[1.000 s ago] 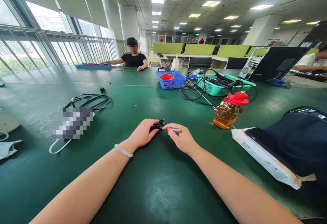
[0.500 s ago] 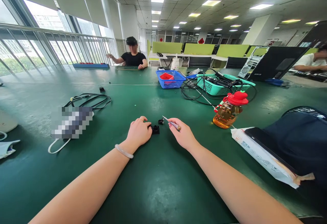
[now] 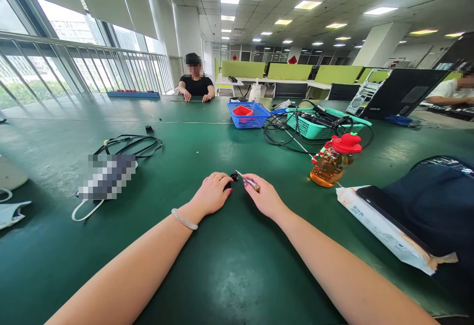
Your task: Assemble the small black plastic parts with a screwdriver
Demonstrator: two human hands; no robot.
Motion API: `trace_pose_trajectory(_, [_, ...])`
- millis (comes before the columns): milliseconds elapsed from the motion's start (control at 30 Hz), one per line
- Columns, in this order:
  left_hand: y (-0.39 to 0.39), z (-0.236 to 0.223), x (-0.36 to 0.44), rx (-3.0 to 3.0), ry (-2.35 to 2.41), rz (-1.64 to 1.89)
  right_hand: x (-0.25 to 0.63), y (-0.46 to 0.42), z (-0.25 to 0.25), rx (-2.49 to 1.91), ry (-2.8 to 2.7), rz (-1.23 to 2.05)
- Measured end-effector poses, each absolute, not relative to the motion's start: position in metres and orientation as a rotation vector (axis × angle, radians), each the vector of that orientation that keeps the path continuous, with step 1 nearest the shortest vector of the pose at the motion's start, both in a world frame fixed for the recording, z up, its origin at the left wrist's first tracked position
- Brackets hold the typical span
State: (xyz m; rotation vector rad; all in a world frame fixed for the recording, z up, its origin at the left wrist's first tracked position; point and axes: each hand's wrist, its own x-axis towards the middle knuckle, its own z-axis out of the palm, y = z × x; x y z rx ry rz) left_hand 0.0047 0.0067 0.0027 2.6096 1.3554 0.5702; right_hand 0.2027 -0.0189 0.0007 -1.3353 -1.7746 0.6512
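My left hand (image 3: 212,192), with a pale bangle (image 3: 184,220) on its wrist, rests low over the table. Its fingers and thumb close around a small black square part (image 3: 228,185), mostly hidden by them. My right hand (image 3: 263,194) grips a slim pointed silver tool (image 3: 250,182) with a brownish end; I cannot make out its exact kind. The tool's tip points up and left, close to a second small black piece (image 3: 234,176) just beyond my left fingertips. Whether the tip touches that piece cannot be seen.
A power bank-like blurred object (image 3: 107,177) and black cables (image 3: 129,142) lie left. A red-lidded bottle (image 3: 333,162), a white packet (image 3: 385,231) and a phone (image 3: 392,216) are right. Blue (image 3: 248,120) and green baskets (image 3: 314,130) stand further back. A person (image 3: 196,85) sits across the table.
My left hand has shifted right and now covers most of the square black part. My right hand barely moves, still holding the tool. The person opposite has brought both hands together on the table.
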Motion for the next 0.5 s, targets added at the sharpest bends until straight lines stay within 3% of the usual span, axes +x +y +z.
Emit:
trace_pose_trajectory(233, [0.009, 0.003, 0.002, 2.491, 1.605, 0.625, 0.202, -0.026, 0.007, -1.26, -1.713, 0.669])
trace_pose_trajectory(500, [0.002, 0.006, 0.006, 2.528, 1.507, 0.536, 0.207, -0.04, 0.021, -1.076, -1.524, 0.522])
